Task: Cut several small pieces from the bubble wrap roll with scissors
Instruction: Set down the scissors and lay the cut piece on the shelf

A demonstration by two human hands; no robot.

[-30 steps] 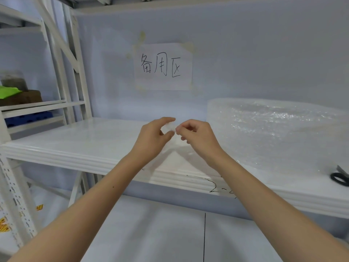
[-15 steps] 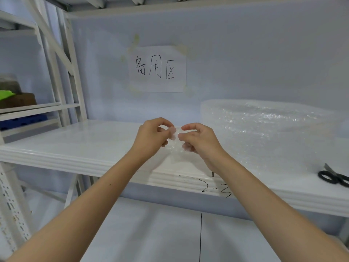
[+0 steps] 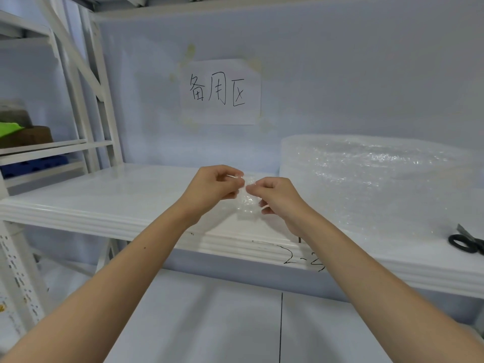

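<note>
Head view: left hand (image 3: 210, 188) and right hand (image 3: 277, 197) pinch a small bubble wrap piece (image 3: 247, 205) left of the bubble wrap roll (image 3: 377, 184), apparently for inspection, while scissors (image 3: 465, 242) lie idle right of it.

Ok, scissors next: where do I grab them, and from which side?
Probably by the black handle loops. The scissors lie flat at the shelf's right end, loops facing you, blades pointing away. Come from the front with the right hand once it drops the cut piece.

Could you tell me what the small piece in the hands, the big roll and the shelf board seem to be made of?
Small piece: clear plastic bubble film, glossy; tiny bubbles catch light.
Roll: the same bubble film in many layers, so it looks milky with glints.
Shelf board: smooth, glossy white with faint reflections; probably painted metal or laminate, unclear which.
</note>
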